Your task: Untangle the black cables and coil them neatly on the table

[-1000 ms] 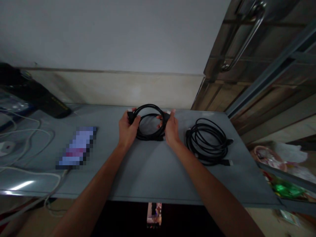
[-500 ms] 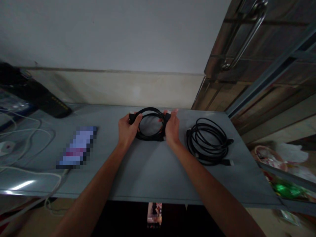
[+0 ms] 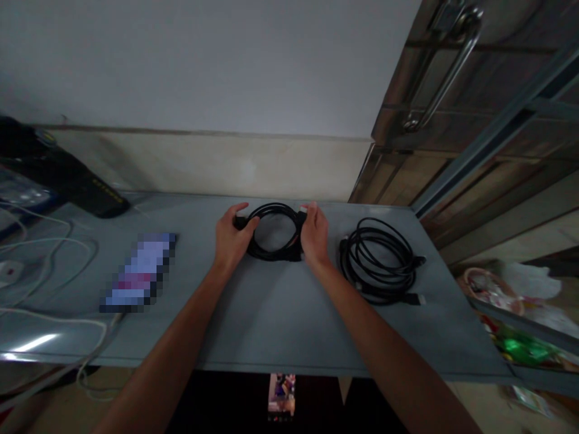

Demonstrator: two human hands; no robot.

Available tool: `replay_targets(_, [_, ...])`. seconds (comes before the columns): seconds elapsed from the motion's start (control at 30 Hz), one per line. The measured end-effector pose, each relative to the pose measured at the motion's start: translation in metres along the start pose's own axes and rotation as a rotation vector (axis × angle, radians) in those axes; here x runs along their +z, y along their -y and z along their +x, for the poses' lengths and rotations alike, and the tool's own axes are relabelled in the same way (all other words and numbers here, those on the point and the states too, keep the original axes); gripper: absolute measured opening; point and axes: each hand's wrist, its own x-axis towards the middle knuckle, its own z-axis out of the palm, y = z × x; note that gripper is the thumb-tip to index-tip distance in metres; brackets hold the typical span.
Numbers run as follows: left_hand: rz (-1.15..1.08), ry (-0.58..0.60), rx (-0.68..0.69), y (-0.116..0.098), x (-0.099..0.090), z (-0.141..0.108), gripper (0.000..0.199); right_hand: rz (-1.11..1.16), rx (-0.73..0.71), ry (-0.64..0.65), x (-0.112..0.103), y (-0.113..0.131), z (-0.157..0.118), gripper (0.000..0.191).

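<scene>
A black cable [image 3: 270, 258] with plug ends lies in a round coil on the grey tabletop, between my two hands. At its left side my left hand [image 3: 231, 238] has thumb and index finger apart, with a dark plug showing in the gap. My right hand [image 3: 314, 234] is curled against the coil's right side, by a plug with a light tip; its thumb is hidden. Farther right rests a second, looser black cable coil [image 3: 380, 262], its plug ends pointing right, apart from my hand.
On the left are a phone [image 3: 140, 271] with a blurred screen, white cords [image 3: 58, 319] and a black object with yellow lettering [image 3: 90, 187]. A wall [image 3: 244, 163] stands behind the grey table [image 3: 280, 325]. Beyond its right end are a basket [image 3: 491, 289] and plastic bags.
The coil has been lowered flat onto the table. My left fingers have spread away from it, while my right hand stays at its side. The second coil has not moved.
</scene>
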Motion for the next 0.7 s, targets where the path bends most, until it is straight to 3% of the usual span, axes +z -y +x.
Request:
replay_targets(0.17, [0.035,0.068,0.040,0.004,0.000,0.003,0.041,-0.064,-0.094,0.050,0.000,-0.004,0.003,0.061])
replay_targets(0.3, [0.064,0.082,0.096,0.009,0.001,0.005,0.030,-0.093,-0.140,-0.002,0.000,-0.004,0.003,0.057])
replay_targets(0.47, [0.059,-0.032,0.084,0.009,0.000,0.004,0.025,-0.106,-0.156,-0.122,-0.004,-0.003,0.004,0.055])
replay_targets(0.7, [-0.095,-0.175,0.088,-0.009,-0.004,-0.001,0.021,-0.071,-0.195,-0.192,-0.004,0.006,0.002,0.052])
